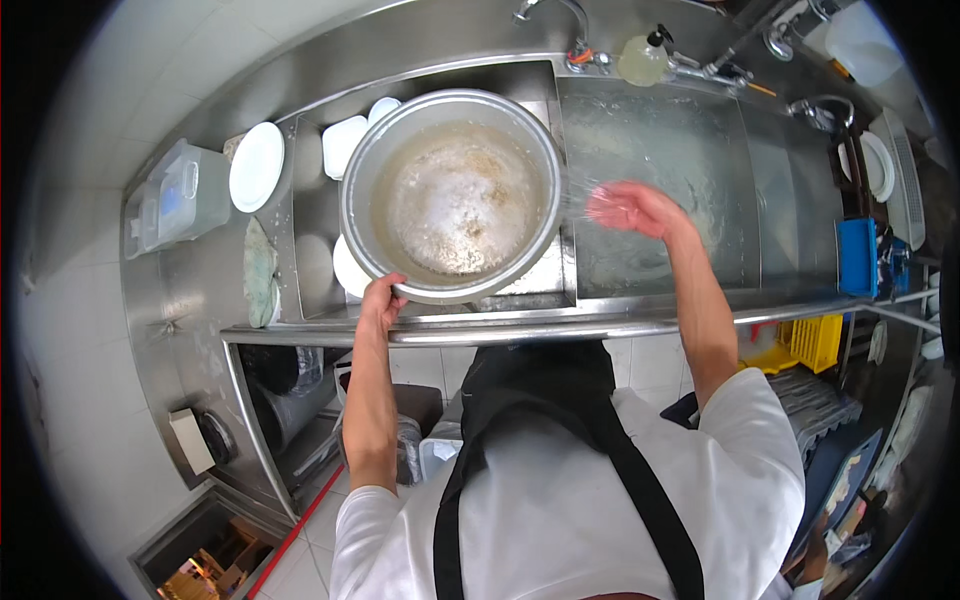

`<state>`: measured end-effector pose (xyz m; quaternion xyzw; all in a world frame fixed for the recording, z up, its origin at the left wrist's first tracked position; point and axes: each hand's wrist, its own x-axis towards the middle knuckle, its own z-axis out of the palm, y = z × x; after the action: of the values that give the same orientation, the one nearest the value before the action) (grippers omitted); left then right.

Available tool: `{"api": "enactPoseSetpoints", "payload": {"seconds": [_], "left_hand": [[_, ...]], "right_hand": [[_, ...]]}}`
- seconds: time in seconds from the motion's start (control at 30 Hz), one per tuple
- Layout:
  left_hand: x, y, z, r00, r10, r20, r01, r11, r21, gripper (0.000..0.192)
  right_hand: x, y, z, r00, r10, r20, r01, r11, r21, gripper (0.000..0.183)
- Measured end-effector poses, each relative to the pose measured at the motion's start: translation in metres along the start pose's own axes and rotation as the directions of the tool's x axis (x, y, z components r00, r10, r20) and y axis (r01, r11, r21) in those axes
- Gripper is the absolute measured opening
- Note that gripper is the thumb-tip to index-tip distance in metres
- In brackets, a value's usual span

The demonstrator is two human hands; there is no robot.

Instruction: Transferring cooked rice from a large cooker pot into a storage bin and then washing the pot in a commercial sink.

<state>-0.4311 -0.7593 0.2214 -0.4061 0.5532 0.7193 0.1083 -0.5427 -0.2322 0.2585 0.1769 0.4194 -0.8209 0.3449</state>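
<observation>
A large round metal pot stands tilted over the left sink basin, with cloudy water and brownish residue inside. My left hand grips its near rim at the lower left. My right hand is over the water-filled right basin, just right of the pot; its fingers look blurred, with water splashing from them, and hold nothing visible. White dishes lie in the left basin behind and beneath the pot. A white oval plate and a greenish cloth are on the counter at the left.
A faucet and a soap pump bottle stand behind the basins. Clear plastic containers are at the far left. A blue plastic container sits at the right. The sink's steel front rail runs before me, with a yellow crate below.
</observation>
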Motion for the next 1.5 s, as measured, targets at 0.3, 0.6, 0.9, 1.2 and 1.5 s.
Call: {"api": "enactPoseSetpoints", "payload": {"seconds": [0.3,0.6,0.9,1.2,1.5], "left_hand": [[0.003,0.022,0.077,0.292,0.923,0.251,-0.24,-0.183,0.953,0.063],[0.052,0.026,0.16,0.964,0.095,0.247,-0.154,0.961,0.23,0.025],[0.06,0.072,0.062,0.9,0.371,0.228,-0.429,0.845,0.318,0.014],[0.05,0.066,0.169,0.948,0.204,0.244,-0.217,0.976,0.026,0.024],[-0.009,0.046,-0.01,0.577,0.813,0.076,-0.52,0.294,0.802,0.025]], "right_hand": [[0.005,0.007,-0.203,0.218,-0.623,-0.751,0.076,0.778,-0.624,0.024],[0.005,0.004,0.084,0.851,-0.429,0.303,0.518,0.588,-0.621,0.027],[0.013,0.016,-0.246,0.348,-0.201,-0.916,0.067,0.98,-0.189,0.024],[0.119,0.003,0.149,0.791,-0.317,0.524,0.58,0.661,-0.476,0.026],[0.149,-0.107,0.095,0.621,-0.777,0.106,0.422,0.217,-0.88,0.021]]}}
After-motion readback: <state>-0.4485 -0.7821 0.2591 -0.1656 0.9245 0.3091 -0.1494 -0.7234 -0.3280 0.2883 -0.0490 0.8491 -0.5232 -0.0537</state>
